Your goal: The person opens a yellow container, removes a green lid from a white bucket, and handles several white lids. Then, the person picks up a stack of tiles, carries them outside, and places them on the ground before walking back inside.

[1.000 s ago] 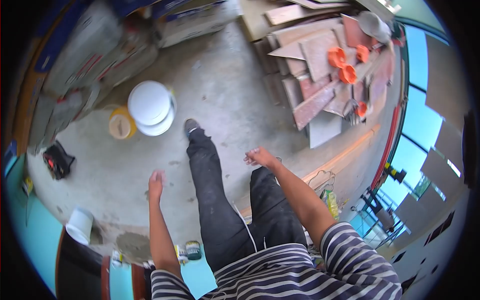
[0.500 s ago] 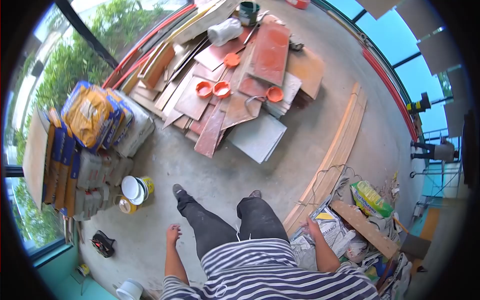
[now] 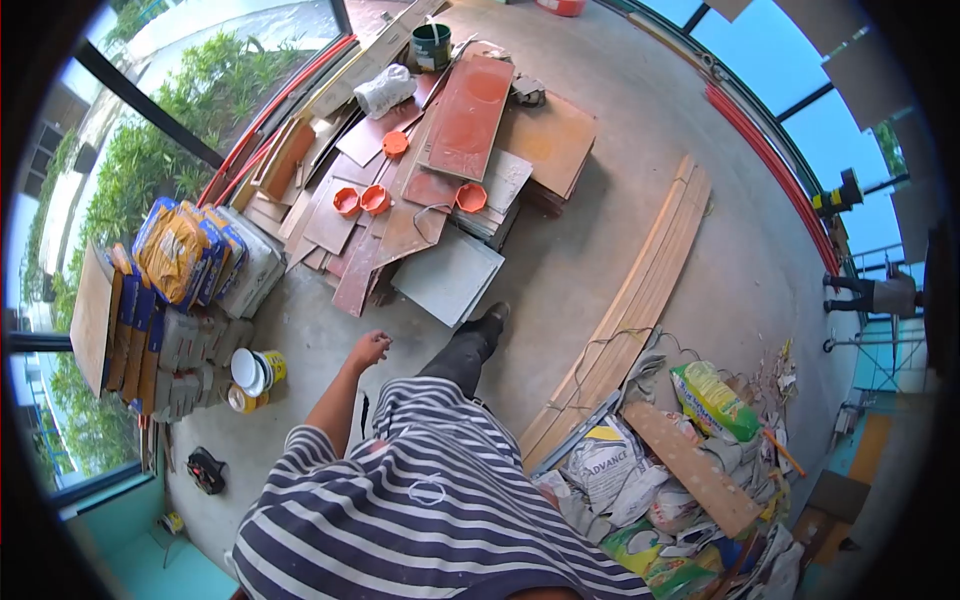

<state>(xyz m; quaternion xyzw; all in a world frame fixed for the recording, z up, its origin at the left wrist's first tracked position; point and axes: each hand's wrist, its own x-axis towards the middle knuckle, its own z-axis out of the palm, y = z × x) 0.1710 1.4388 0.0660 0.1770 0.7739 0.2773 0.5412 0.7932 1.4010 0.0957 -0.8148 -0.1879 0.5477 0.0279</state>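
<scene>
Concrete floor is surrounding the tile pile; my left hand is hanging loosely curled, apparently empty, near it, my right staying unseen. A grey sheet is jutting from the pile; my foot, landing beside its corner, could be catching it. I'm standing closer to the pile than earlier.

Orange-and-blue sacks top a stack of grey sacks beside a dark window frame, with green plants outside. A white-topped bucket stands near the stack on the concrete floor. Red pipes lie along the opposite glazing; another person stands beside a metal scaffold. A green-and-yellow bag lies among debris.
</scene>
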